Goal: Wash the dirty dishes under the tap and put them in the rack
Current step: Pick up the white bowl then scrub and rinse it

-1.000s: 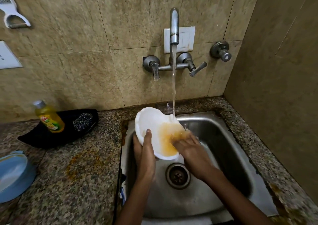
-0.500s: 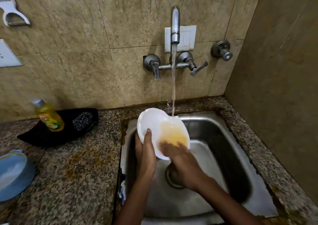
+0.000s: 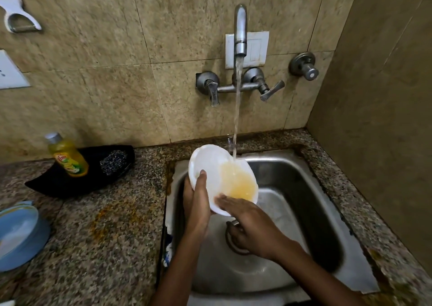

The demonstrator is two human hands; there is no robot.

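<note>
A white plate [image 3: 211,165] with a yellow-orange stain on its right half is tilted over the steel sink [image 3: 292,172]. Water runs from the wall tap [image 3: 240,29] onto the plate's upper right rim. My left hand [image 3: 197,202] grips the plate's left edge, thumb on its face and fingers behind. My right hand [image 3: 247,221] lies with straight fingers on the plate's lower edge, below the stain. No rack is in view.
A yellow dish-soap bottle [image 3: 67,156] and a steel scrubber [image 3: 113,162] sit on a black tray [image 3: 58,181] on the granite counter left of the sink. A blue dish [image 3: 18,233] is at the far left edge. The side wall stands close on the right.
My right hand slid down from the stained middle of the plate to its lower edge. The stain looks paler and more spread out. My left hand kept its grip.
</note>
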